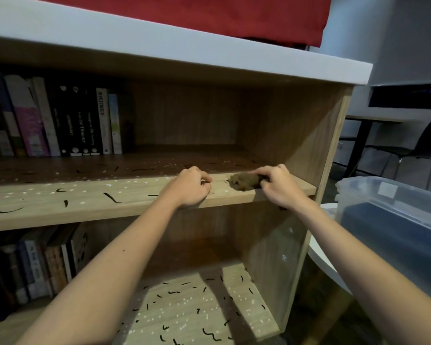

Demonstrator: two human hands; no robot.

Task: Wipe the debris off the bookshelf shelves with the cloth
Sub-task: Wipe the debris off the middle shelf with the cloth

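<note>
1. Lying bunched on the upper shelf of the bookshelf, the brown cloth sat near the front edge, close to the shelf's right end.
2. The right hand gripped the cloth from its right side, with fingers and thumb curled round it.
3. The left hand rested on the same shelf's front edge, just left of the cloth and not touching it. Its fingers were curled in, and I could not tell whether they held anything.
4. Black strips and white crumbs lay scattered over the upper shelf, mostly to the left of the left hand.
5. The lower shelf carried more of the same strips and crumbs, crossed by the arms' shadows.
6. Books stood upright at the left of the upper shelf, and a second row stood at the left below.
7. A clear plastic bin stood to the right of the bookshelf, a red fabric lay on its top, and a dark chair stood further back.
</note>
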